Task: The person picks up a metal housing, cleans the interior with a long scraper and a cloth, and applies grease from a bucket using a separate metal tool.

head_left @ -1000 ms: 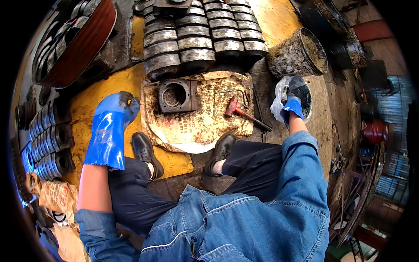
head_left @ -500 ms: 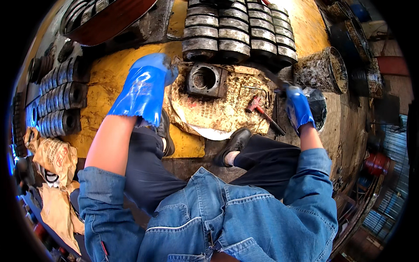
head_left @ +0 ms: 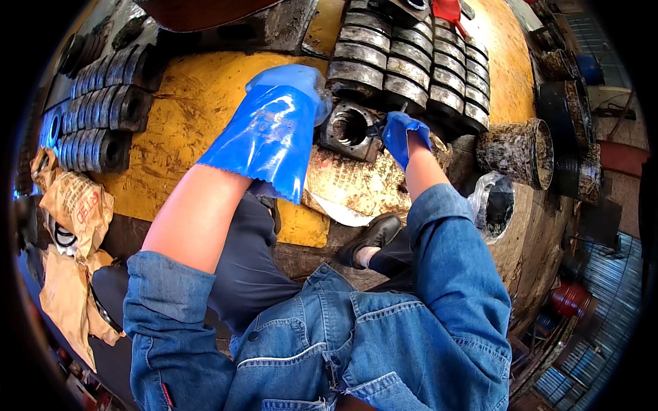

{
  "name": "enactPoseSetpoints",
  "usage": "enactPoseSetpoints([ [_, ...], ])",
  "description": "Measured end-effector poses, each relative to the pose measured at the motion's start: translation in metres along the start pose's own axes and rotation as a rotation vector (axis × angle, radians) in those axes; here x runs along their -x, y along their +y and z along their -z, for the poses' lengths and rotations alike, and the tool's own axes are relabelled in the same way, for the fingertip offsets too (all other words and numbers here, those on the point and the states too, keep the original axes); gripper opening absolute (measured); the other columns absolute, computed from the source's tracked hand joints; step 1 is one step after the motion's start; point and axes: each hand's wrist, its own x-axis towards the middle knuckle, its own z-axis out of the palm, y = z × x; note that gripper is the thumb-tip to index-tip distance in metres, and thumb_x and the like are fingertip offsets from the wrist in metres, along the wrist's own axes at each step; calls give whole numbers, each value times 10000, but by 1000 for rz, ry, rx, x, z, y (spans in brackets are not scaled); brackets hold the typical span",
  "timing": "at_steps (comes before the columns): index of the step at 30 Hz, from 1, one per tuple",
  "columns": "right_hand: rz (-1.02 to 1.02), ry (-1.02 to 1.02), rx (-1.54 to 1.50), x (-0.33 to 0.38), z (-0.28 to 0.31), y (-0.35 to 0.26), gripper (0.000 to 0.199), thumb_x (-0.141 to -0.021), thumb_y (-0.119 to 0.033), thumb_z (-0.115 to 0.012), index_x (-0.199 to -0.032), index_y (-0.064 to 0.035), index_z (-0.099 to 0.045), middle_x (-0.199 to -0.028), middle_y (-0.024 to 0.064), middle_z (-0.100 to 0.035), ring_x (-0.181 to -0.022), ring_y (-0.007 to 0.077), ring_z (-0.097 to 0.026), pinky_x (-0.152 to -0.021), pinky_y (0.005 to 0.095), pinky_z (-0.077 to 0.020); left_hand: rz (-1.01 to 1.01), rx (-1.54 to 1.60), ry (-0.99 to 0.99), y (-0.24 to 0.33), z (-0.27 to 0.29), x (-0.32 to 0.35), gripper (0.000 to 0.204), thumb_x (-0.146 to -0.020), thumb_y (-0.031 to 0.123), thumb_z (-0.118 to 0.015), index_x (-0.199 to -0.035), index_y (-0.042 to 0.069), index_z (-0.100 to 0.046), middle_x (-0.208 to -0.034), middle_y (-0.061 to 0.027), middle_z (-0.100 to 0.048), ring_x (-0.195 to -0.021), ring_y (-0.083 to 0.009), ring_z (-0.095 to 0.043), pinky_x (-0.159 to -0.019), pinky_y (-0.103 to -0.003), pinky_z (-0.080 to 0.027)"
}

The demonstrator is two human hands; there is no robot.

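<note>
A square metal block (head_left: 349, 131) with a round threaded bore lies on a grimy paper sack (head_left: 356, 179) in front of me. My left hand (head_left: 291, 92), in a long blue glove, is at the block's left side; its fingers are turned away and hidden. At the block's right edge my right hand (head_left: 404, 139), also gloved in blue, is closed around a dark, slender tool (head_left: 376, 129). One end of that tool reaches the block's side. Its exact kind is too dark to make out.
Rows of stacked metal rings (head_left: 404, 65) stand just beyond the block, with a red object (head_left: 447, 9) on top. More dark blocks (head_left: 106, 109) are lined up at left. A grimy bucket (head_left: 514, 154) and a plastic-lined container (head_left: 495, 205) stand at right.
My right hand has moved left with the dark tool, from beside the sack to the block. The view has shifted, and my left hand is closer to the block. My right arm now covers the red hammer.
</note>
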Motion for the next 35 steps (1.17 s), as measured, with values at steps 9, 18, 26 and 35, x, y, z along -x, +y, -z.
enactPoseSetpoints([
  [9, 144, -76, 156, -40, 13, -8, 193, -812, -157, -612, -958, -90, -720, -1003, 173, -707, -958, 338, -682, -796, 375, -546, 22, 15, -145, 9, 16, 0, 300, -747, 324, -684, -978, 141, -735, -960, -137, -718, -906, -335, -695, -722, -469, -560],
  [18, 420, -163, 431, -104, -41, -4, 162, -817, -150, -606, -872, -60, -729, -906, 168, -712, -846, 317, -697, -720, 361, -560, 3, 1, -131, 2, 12, 3, 248, -806, 321, -653, -969, 156, -740, -939, -120, -713, -893, -319, -684, -746, -420, -563],
  [26, 764, -272, 699, -141, -90, 10, 158, -791, -122, -630, -635, -117, -605, -554, -16, -499, -473, 106, -444, -435, 273, -334, -6, 7, -189, 10, 15, 0, 356, -891, 412, -594, -1010, 101, -720, -1007, -155, -695, -930, -349, -661, -812, -440, -545],
  [35, 51, -387, -115, -96, -94, 42, 235, -894, -248, -608, -951, -56, -731, -721, 99, -637, -612, 166, -468, -574, 329, -445, 30, -3, -169, 7, 8, 1, 295, -808, 343, -657, -972, 110, -731, -942, -174, -699, -889, -353, -678, -770, -433, -556],
])
